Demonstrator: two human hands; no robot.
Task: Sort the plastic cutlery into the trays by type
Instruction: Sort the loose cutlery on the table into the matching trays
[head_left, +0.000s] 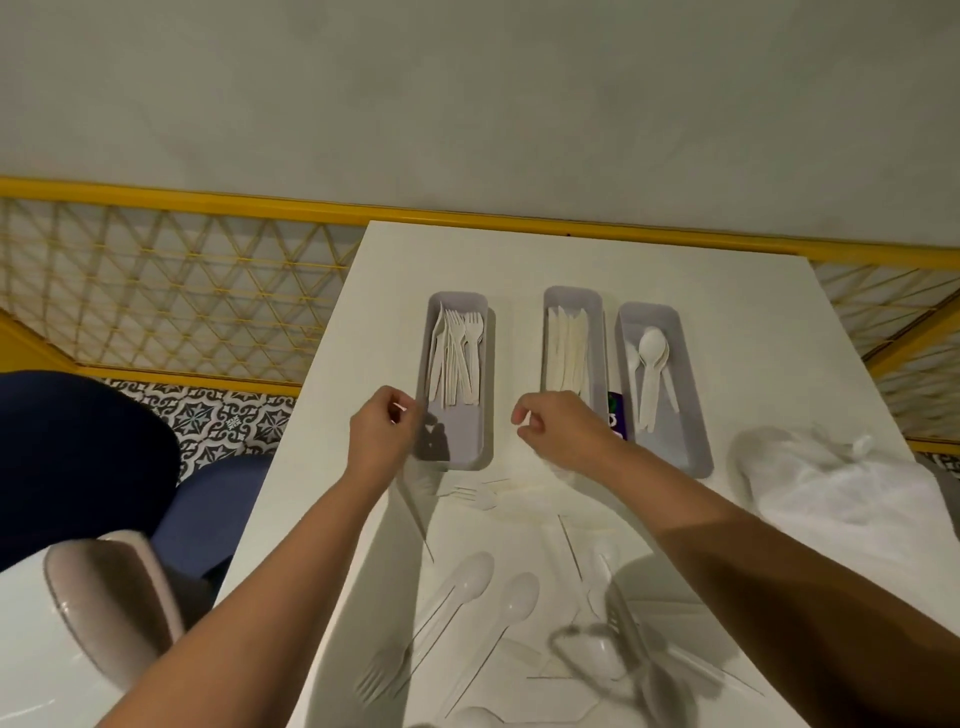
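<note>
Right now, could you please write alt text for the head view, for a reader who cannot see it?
A left hand and right hand, fingers curled, hover over a white table by three grey trays: forks left, knives middle, spoons right. More plastic cutlery lies loose nearer the person.
</note>
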